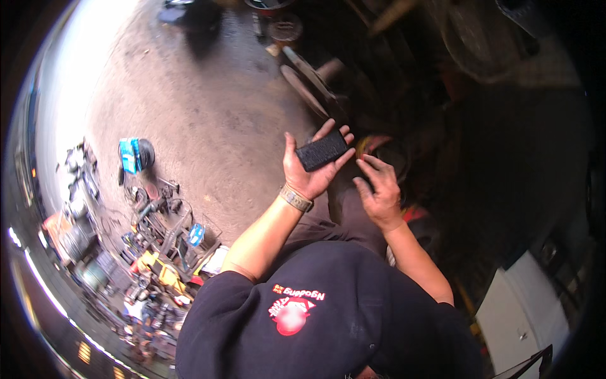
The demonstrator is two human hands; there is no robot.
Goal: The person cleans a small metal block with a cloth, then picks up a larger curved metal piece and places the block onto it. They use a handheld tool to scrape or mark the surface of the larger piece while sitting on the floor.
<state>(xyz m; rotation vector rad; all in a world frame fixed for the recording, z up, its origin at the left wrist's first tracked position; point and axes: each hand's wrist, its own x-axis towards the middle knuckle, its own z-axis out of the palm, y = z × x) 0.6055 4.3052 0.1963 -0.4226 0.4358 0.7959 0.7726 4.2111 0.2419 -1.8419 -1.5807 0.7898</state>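
Note:
A dark, flat rectangular phone (322, 150) lies across the palm of my left hand (308, 172). That hand is turned palm up, its thumb and fingers spread around the phone's edges. A watch with a light strap (296, 198) sits on the left wrist. Just to the right of the phone, apart from it, is my right hand (381, 201). Its fingers are half bent and point toward the phone, the thumb stands away from them, and I see nothing held there.
Tools and metal parts (161, 218) crowd the floor at left, beside a blue-labelled spool (137, 155). Ahead lie long bars (309, 79) and a round lidded can (285, 28). A white panel (521, 316) stands at lower right. Dark machinery fills the right side.

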